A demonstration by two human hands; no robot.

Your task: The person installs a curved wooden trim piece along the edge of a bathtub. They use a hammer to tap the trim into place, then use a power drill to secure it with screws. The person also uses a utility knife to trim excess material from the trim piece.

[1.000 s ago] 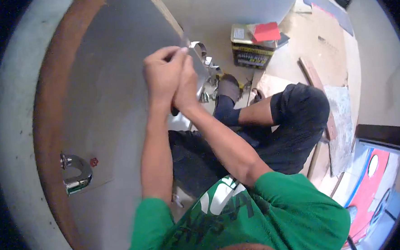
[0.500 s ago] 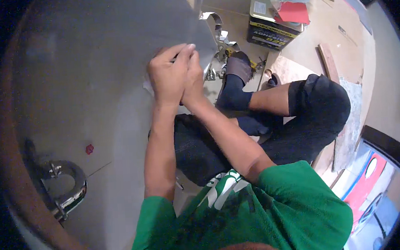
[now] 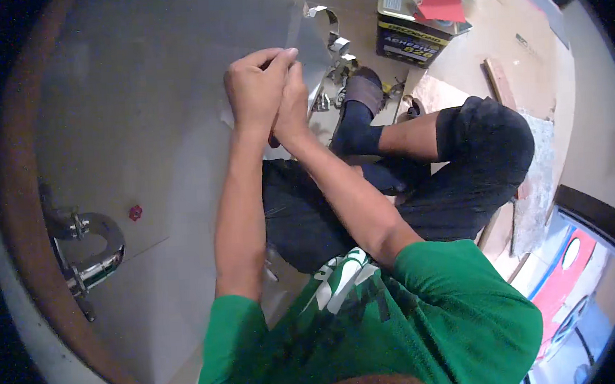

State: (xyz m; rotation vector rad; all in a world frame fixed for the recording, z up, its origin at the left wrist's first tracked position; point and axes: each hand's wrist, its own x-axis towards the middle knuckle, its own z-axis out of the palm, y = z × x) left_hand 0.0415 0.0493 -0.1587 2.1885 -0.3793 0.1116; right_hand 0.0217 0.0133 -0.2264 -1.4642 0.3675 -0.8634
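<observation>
Pinching the edge of a grey sheet [image 3: 142, 96] at upper centre: left hand [image 3: 253, 90], fingers curled tight. Right hand [image 3: 293, 109] pressed alongside (finger state hidden). Metal clamp [image 3: 88, 252] at lower left.

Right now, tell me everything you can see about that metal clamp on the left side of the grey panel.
The metal clamp is a shiny, chrome-looking C-shaped piece with a curved jaw and a threaded screw running through it, ending in a thin handle bar. It grips the left edge of the large grey panel, beside the brown curved rim. A small red knob sits just right of it on the panel. Neither hand touches it.
</observation>
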